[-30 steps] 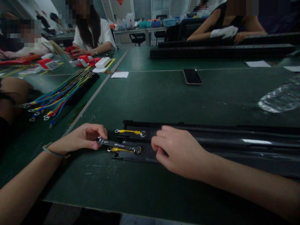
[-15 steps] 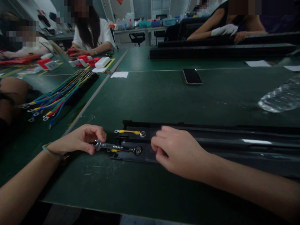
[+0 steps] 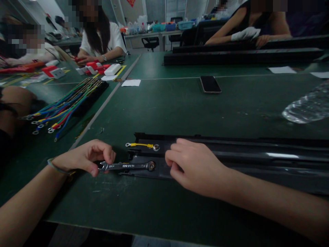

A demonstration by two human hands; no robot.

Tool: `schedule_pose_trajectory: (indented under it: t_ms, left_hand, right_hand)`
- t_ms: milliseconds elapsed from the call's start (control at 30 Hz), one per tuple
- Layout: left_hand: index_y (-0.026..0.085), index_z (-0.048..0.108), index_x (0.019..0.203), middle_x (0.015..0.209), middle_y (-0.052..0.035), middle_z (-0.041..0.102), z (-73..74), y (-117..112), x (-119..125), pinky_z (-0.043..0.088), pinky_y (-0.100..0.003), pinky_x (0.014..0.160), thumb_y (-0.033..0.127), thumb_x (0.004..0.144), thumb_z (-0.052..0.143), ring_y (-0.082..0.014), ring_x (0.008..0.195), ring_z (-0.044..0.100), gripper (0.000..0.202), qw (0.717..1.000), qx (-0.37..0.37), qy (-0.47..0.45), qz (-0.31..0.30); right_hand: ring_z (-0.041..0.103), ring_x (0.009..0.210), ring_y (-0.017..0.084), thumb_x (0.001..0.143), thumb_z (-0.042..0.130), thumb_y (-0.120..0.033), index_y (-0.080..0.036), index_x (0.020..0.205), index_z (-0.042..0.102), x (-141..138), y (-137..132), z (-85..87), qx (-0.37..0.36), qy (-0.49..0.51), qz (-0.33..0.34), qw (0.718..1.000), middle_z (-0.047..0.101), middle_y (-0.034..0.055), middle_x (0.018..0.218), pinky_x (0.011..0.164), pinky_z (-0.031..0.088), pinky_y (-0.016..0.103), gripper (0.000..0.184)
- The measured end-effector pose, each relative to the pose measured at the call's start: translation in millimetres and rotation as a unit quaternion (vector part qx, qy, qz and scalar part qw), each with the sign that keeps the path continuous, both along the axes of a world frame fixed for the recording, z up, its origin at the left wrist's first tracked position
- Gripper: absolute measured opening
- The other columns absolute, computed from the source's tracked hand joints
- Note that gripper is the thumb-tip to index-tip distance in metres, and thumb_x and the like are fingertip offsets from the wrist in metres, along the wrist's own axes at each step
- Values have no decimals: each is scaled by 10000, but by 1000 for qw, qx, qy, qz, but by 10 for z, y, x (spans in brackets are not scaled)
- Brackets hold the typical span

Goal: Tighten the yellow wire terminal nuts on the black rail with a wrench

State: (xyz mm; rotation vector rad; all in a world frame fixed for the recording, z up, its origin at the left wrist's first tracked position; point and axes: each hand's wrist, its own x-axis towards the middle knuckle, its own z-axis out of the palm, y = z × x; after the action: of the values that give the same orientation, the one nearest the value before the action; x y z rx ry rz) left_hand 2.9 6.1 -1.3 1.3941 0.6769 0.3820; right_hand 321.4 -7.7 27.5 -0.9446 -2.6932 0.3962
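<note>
Over green tabletop (image 3: 164, 113), the half-open left hand (image 3: 87, 156) thumbs a shiny silver wrench (image 3: 125, 166), right hand (image 3: 194, 163) curled, hold unclear.

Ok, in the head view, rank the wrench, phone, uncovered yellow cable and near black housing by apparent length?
1. Near black housing, running out of frame
2. Wrench
3. Uncovered yellow cable
4. Phone
The phone lies farther off, so its true length against the cable is unsure.

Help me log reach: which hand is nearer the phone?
Right. The right hand is below the phone in view, slightly left; the left hand is also below it, but much farther left.
</note>
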Motion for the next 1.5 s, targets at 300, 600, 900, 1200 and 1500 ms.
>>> schedule_pose_trajectory:
  t_ms: [300,600,900,1200,1500]
  left_hand:
    - [173,631,767,674,-16,559,-68,40,-57,400,-243,545,238,610,714,-152,632,494,189,995,48,-4,92]
    - [190,659,834,710,-17,614,-130,65,-87,423,-171,510,190,617,702,-103,585,536,221,971,57,65,223]
    - [181,666,901,693,-43,641,-85,73,-77,426,-191,482,173,665,673,-113,560,547,237,982,60,26,177]
    - [178,644,754,647,-19,576,-57,55,-18,388,-270,556,289,593,733,-161,626,497,215,996,73,-21,57]
    - [207,608,743,670,-8,548,25,41,39,356,-266,559,321,600,722,-159,618,462,215,994,112,8,-14]
  right_hand:
    - [359,644,132,704,437,-146,-172,662,511,-5,1,-2,4,-8,2,1000,504,0,668,530,254,265,89]
    - [359,646,132,705,434,-147,-176,664,507,-2,1,-4,6,-8,2,1000,504,0,671,529,250,263,89]
    - [373,654,135,714,440,-149,-171,671,520,-6,-3,19,1,-14,2,1000,520,6,682,529,263,265,94]
    - [375,650,136,715,439,-152,-171,677,524,0,-6,25,3,-13,3,1000,521,7,681,535,267,268,95]
    - [375,649,132,709,456,-147,-169,674,525,-4,1,15,1,-9,0,1000,523,7,678,525,257,261,81]
